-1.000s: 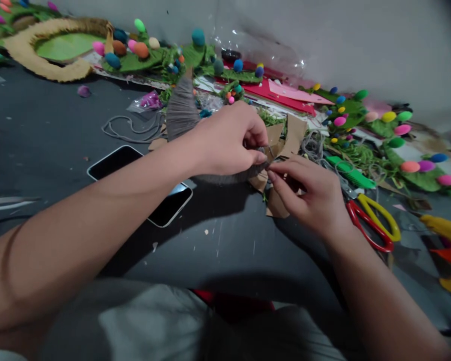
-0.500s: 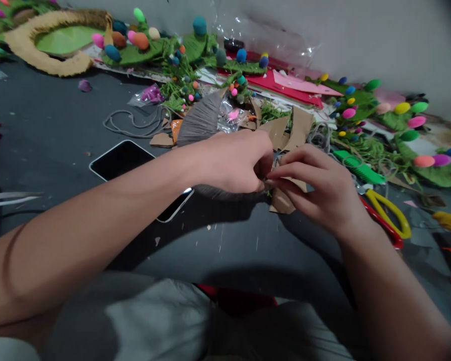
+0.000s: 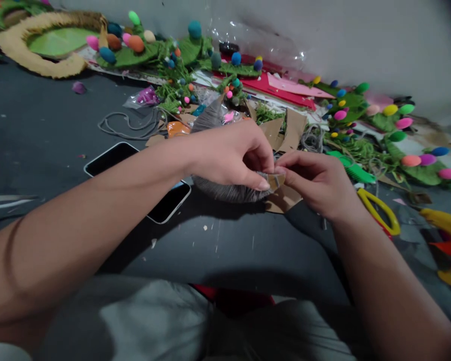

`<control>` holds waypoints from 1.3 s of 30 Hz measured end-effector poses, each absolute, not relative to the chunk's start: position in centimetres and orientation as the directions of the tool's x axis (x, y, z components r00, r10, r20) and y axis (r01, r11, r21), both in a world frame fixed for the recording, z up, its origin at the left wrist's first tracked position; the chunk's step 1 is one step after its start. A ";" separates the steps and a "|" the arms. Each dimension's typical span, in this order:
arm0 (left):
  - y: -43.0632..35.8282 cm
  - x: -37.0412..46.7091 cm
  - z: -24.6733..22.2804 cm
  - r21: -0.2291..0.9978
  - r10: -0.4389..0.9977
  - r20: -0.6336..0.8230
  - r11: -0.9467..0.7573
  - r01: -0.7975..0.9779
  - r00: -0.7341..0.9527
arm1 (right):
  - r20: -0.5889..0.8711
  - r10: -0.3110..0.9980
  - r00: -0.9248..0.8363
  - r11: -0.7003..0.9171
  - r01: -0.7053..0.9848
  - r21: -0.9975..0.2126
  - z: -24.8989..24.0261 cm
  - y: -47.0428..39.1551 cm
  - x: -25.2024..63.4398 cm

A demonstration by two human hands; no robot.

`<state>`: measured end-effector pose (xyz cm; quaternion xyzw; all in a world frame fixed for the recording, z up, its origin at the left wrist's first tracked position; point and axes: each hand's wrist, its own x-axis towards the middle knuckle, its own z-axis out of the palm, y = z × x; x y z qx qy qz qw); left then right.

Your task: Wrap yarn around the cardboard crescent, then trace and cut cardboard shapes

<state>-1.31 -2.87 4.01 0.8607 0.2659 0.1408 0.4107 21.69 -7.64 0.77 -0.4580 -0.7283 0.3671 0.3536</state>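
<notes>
A curved cardboard piece wrapped in grey yarn [image 3: 229, 191] lies in front of me, partly hidden under my left forearm and hand. Its bare brown end [image 3: 275, 182], crossed by a few strands, shows between my hands. My left hand [image 3: 231, 156] is closed on that end, thumb along the near edge and fingers curled over the far side. At the tip, my right hand [image 3: 319, 186] pinches with thumb and forefinger; the grey yarn there is too small to make out clearly. Below the tip rests a loose cardboard scrap [image 3: 283, 200].
A smartphone [image 3: 170, 206] lies under my left forearm. Right of my right hand are yellow-and-red-handled scissors [image 3: 379, 210], a green toothed piece [image 3: 353, 168] and a yellow glue gun [image 3: 449, 228]. Grey cord [image 3: 122, 133], cardboard strips [image 3: 295, 129] and green decorations with coloured balls [image 3: 146, 52] lie farther back.
My fingertips have parted slightly, and the bare cardboard end now shows between them. My left thumb has extended along its edge. The whole view has shifted a little.
</notes>
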 end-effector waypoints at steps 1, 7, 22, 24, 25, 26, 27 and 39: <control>-2.8 -1.4 4.0 0.794 0.587 0.047 -0.513 0.326 0.808 | 0.153 0.933 -0.325 0.275 0.376 -0.885 0.6 -7.6 21.7; -2.3 -1.3 3.8 0.788 0.727 0.148 -0.497 0.365 0.670 | 0.196 0.919 -0.342 0.332 0.402 -0.853 0.1 -7.8 20.9; -3.9 -0.8 4.3 0.437 0.745 -0.045 -0.584 0.684 0.665 | 0.390 0.630 -0.671 0.770 0.604 -0.204 0.9 -8.3 20.7; -3.6 -0.9 4.2 0.534 0.671 -0.078 -0.597 0.599 0.738 | 0.421 0.611 -0.671 0.786 0.576 -0.223 1.0 -8.2 20.7; -3.4 -1.0 4.1 0.594 0.623 -0.085 -0.595 0.542 0.778 | 0.447 0.626 -0.639 0.776 0.568 -0.274 1.1 -8.1 20.7; -3.2 -1.1 4.1 0.648 0.583 -0.081 -0.586 0.487 0.808 | 0.469 0.662 -0.585 0.748 0.562 -0.354 1.2 -8.1 20.7; -3.1 -1.1 4.1 0.691 0.553 -0.073 -0.572 0.442 0.830 | 0.466 0.718 -0.517 0.696 0.553 -0.459 1.3 -8.1 20.7; -2.9 -1.4 4.2 0.790 0.707 0.178 -0.517 0.329 0.684 | 0.253 0.908 -0.334 0.372 0.363 -0.854 0.3 -7.1 21.1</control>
